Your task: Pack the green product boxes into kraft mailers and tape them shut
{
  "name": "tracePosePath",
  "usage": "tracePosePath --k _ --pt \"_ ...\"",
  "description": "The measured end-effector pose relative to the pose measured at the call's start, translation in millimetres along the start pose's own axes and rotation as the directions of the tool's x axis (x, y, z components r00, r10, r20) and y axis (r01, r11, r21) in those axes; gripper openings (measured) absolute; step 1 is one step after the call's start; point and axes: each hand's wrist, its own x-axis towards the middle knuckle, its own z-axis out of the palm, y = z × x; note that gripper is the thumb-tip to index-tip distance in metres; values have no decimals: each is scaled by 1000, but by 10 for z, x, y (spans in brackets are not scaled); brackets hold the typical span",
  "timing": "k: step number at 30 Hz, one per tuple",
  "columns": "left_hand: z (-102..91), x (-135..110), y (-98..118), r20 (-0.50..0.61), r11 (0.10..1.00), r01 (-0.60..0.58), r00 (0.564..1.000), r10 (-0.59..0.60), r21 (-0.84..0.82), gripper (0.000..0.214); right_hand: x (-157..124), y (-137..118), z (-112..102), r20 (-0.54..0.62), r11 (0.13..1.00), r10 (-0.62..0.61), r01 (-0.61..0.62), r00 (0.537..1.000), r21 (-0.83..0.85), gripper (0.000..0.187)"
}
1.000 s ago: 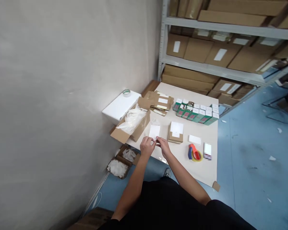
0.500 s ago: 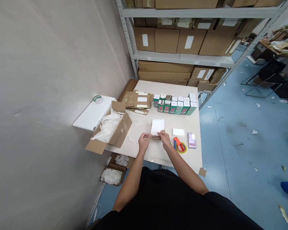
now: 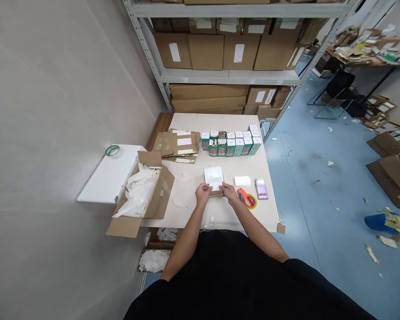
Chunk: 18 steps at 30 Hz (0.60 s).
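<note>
Just below mid-frame, left hand [image 3: 203, 194] and right hand [image 3: 228, 192] pinch a white slip [image 3: 215, 182] between fingers [image 3: 207, 188], over a cardboard stack [image 3: 216, 194].

Wears a plain black top [image 3: 243, 284], evenly dark across the visible front, with a short left sleeve [image 3: 150, 291] and a short right sleeve [image 3: 308, 282] in the same black. Leaves the left forearm [image 3: 187, 242] and right forearm [image 3: 257, 231] bare, likewise the left hand [image 3: 202, 194] and right hand [image 3: 229, 192]. Shows cloth too dark to make out seams.
</note>
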Motion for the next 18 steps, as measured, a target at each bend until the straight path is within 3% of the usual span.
tracePosePath --k 4,8,11,15,18 --pt "65 111 -155 32 1000 2 999 -2 -10 27 135 92 -86 24 991 121 -122 992 58 35" --pt "145 184 -321 56 998 49 997 -51 39 25 273 191 -147 -126 984 175 -179 976 -19 32" --pt "216 244 -417 80 995 83 993 -87 53 24 376 288 -173 -213 982 109 -139 971 -129 40" --pt "285 341 -529 62 991 109 992 -113 76 23 489 445 -192 -180 967 8 -54 984 -249 39" --pt "322 391 -641 31 980 137 989 -143 148 22 554 563 -202 -187 947 13 -73 982 -314 39"
